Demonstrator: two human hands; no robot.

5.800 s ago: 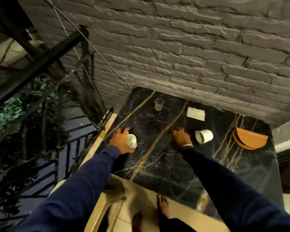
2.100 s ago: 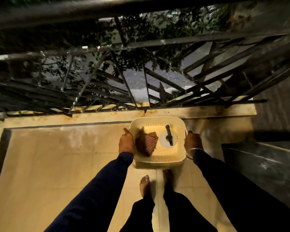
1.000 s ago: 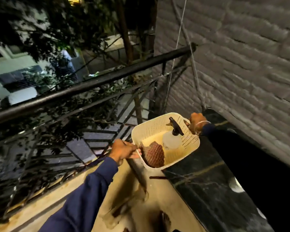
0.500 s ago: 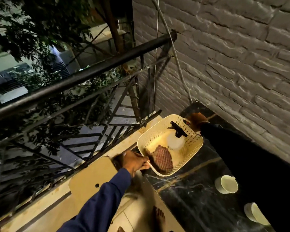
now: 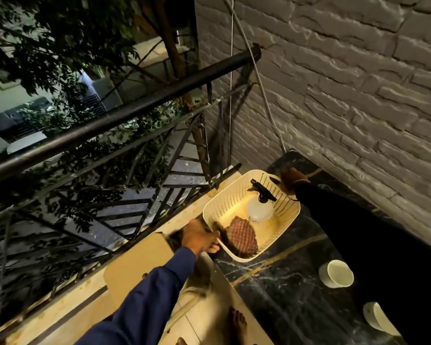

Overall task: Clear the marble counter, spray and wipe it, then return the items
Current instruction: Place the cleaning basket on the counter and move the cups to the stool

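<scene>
Left hand (image 5: pixel 199 236): clamped round the near-left rim of the basket (image 5: pixel 224 202), thumb poking out under the edge, sleeve dark blue, all a bit smeared with blur.

Right hand (image 5: pixel 292 179): grabbing the far-right rim of the same basket, up by the wall; pretty dark there, finger detail hard to make out.

Basket: cream plastic, perforated sides, tilted, sitting over the far-left corner of the marble counter (image 5: pixel 284 282). Can't tell if the bottom is actually touching the stone or just above it.

Spray bottle (image 5: pixel 258 210): inside the basket, toward the far side, pale round body with a black trigger head leaning against the holed wall.

Cloth (image 5: pixel 243 236): also in the basket, reddish checked, bunched up in the near end, right beside the bottle.

Marble counter: black with gold and white veins, running along the brick wall (image 5: pixel 346 83).

White cups: two on the counter, well apart from the basket. One (image 5: pixel 336 270) just beside the right sleeve with its open mouth showing, the other (image 5: pixel 376 318) nearer the bottom edge and partly hidden by that sleeve.

Railing (image 5: pixel 125 113): dark metal bar with slanted grillwork below, meeting the wall at the counter's far end, trees and a building beyond.

Floor: tan tiles, a flat tan board (image 5: pixel 137 265) lying by the railing base, a bare foot (image 5: pixel 238 322) next to the counter's edge.
</scene>
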